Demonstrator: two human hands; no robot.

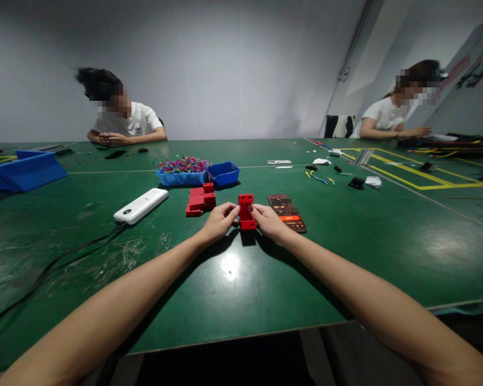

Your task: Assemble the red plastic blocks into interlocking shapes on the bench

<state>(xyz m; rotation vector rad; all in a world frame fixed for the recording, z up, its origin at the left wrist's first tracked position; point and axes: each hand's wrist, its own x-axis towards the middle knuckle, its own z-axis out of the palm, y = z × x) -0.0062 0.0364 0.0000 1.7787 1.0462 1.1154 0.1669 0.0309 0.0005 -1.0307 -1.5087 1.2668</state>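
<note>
A red plastic block [248, 211], with raised ends and small dark holes in them, is held upright just above the table between both hands. My left hand [221, 220] pinches its left side. On the other side, my right hand [269, 221] grips it with the thumb on its front. The rear of the block and some fingertips are hidden. Left of my left hand lies a small pile of similar red blocks [197, 201]. Close by my right hand, a phone [300, 222] lies face up, showing a timer and an orange bar.
Behind the red pile stand a blue bin [185, 179] heaped with coloured wires and another blue bin [225, 174]. A white power bank [141, 206] trails a black cable at left. A larger blue bin [28, 174] stands far left. Two people sit across the green table [233, 305].
</note>
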